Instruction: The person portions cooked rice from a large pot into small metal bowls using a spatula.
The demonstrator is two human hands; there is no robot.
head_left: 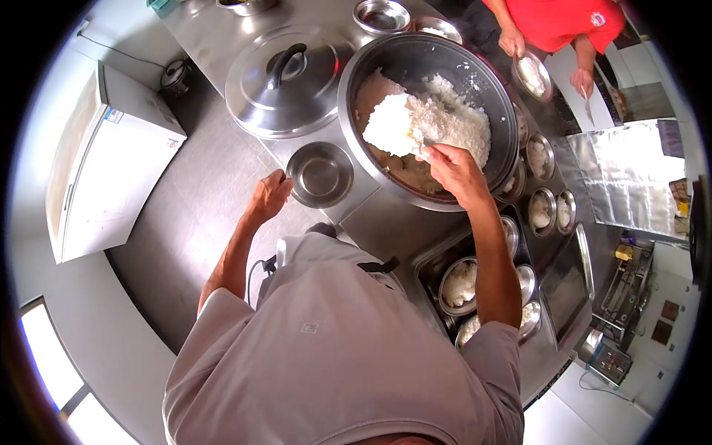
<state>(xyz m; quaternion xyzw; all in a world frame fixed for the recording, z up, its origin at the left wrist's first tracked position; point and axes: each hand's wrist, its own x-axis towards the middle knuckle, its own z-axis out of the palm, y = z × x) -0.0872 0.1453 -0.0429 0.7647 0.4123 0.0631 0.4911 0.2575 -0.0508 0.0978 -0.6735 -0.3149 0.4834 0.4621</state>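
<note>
A white, box-shaped fridge or freezer (pixel 119 156) stands on the floor at far left, well apart from the grey metal tabletop (pixel 374 233). Next comes the person's left hand (pixel 271 196), its thumb and fingers closed on the near-left rim of a round, empty, silver steel bowl (pixel 320 178); gripping only the edge probably leaves the inside free. Beyond it lies a domed, silver metal lid (pixel 311 93) with a black handle, apparently set aside so the pot is open.

Just right is a wide, round, dark-grey pot (pixel 502 100), with white cooked rice (pixel 460 130) heaped inside. The person's right hand (pixel 454 172), fingers curled shut, holds a scooping utensil, mostly hidden under a thick slab of rice above the pot; kept there, any spill should fall back inside.

Right of the person, a dark rectangular tray (pixel 432 280) carries steel bowls of rice (pixel 443 298), likely grouped for easy carrying. More rice-filled bowls (pixel 544 233) crowd the tabletop beside the pot. At upper right, a co-worker in a red shirt (pixel 564 26) grips a rice-filled bowl in one hand and a thin utensil in the other.
</note>
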